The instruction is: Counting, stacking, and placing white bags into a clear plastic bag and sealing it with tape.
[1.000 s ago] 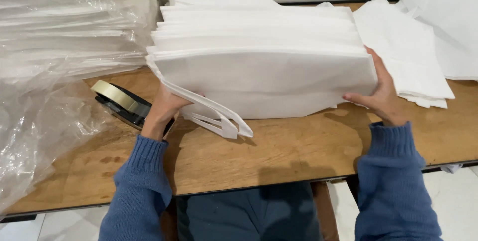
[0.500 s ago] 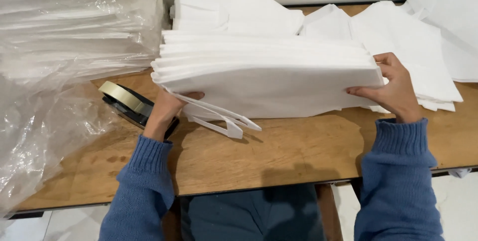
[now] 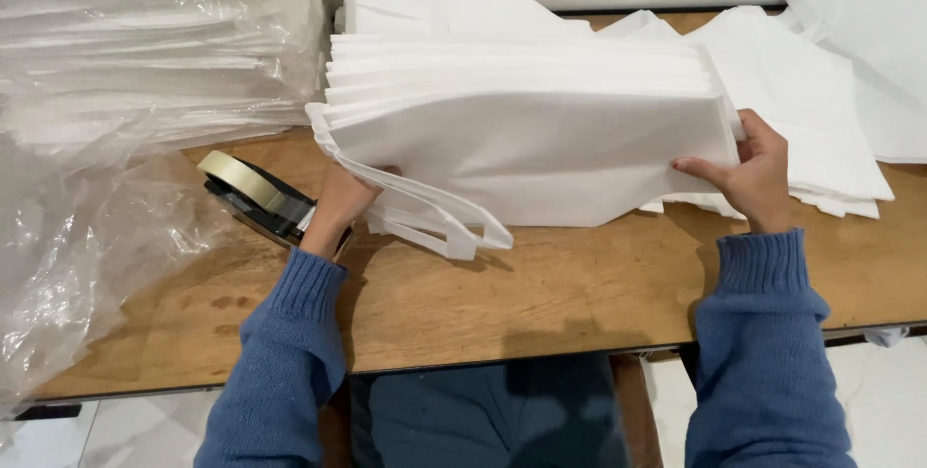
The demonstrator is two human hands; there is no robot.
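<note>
A thick stack of white fabric bags [image 3: 526,120] is lifted a little off the wooden table [image 3: 541,284], loop handles hanging at its front left. My left hand [image 3: 340,205] reaches under the stack's left end, fingers hidden beneath it. My right hand [image 3: 748,173] grips the stack's right edge, thumb on the front face. Both sleeves are blue knit.
A tape dispenser with a pale roll [image 3: 253,196] lies just left of my left hand. Clear plastic wrap holding more white bags [image 3: 126,72] fills the left side. Loose white bags [image 3: 830,91] lie at the back right. The table's front edge runs near my lap.
The stack has shifted slightly and been squared up. My right hand slid from the lower right corner up to the right edge. The left hand stays under the stack.
</note>
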